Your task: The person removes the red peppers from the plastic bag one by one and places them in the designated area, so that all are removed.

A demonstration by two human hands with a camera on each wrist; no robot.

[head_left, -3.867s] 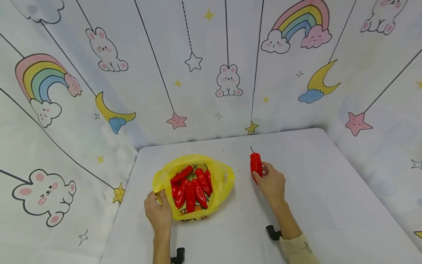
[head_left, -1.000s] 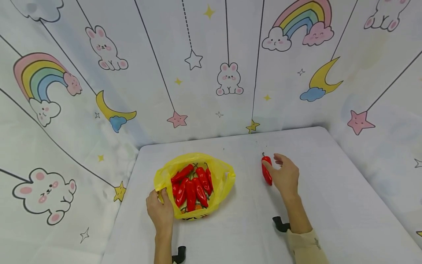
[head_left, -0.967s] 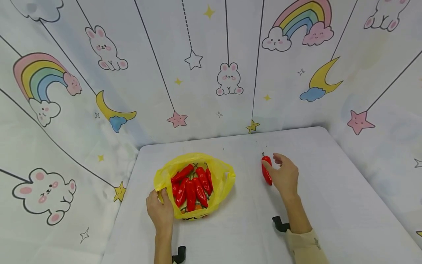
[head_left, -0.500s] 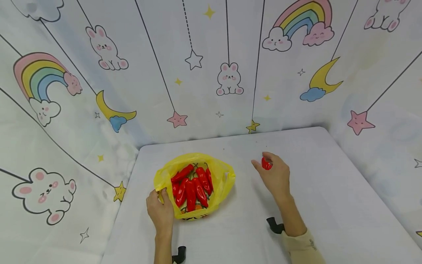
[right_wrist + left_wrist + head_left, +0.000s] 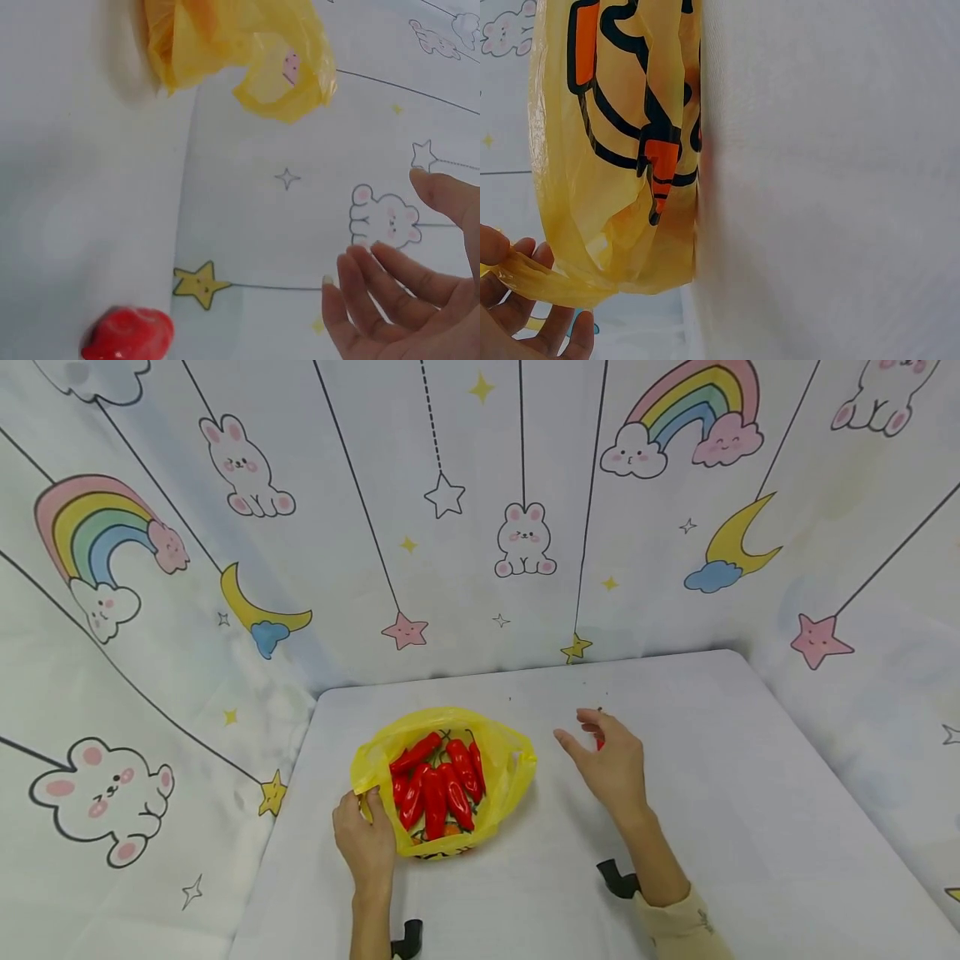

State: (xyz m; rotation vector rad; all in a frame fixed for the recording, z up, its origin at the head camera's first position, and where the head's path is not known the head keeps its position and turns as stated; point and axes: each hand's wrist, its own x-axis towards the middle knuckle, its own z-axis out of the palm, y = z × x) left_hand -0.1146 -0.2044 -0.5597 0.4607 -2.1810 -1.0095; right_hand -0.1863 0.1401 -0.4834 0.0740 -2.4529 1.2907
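Note:
A yellow plastic bag [image 5: 513, 777] stands with its mouth spread on the white table, several red chili peppers [image 5: 433, 806] inside it. Its left edge is pinched by my left hand [image 5: 364, 842], thumb against fingers; the left wrist view shows the gathered plastic [image 5: 547, 285] between them. Right of the bag, my right hand [image 5: 617, 768] hovers with thumb and fingers spread, holding nothing. Below it a single red pepper [image 5: 131, 334] lies on the table, apart from the fingers in the right wrist view. The hand covers most of this pepper in the head view.
The white table [image 5: 750, 793] meets a cloth backdrop [image 5: 465, 593] printed with rabbits, stars and rainbows at its back and sides. Some orange shows beneath the peppers at the bag's bottom. Black camera mounts [image 5: 619, 881] stick out at both wrists.
My right hand held a red pepper above the table, then set it down on the right and let go. It has since drifted left over it. The left hand stays on the bag.

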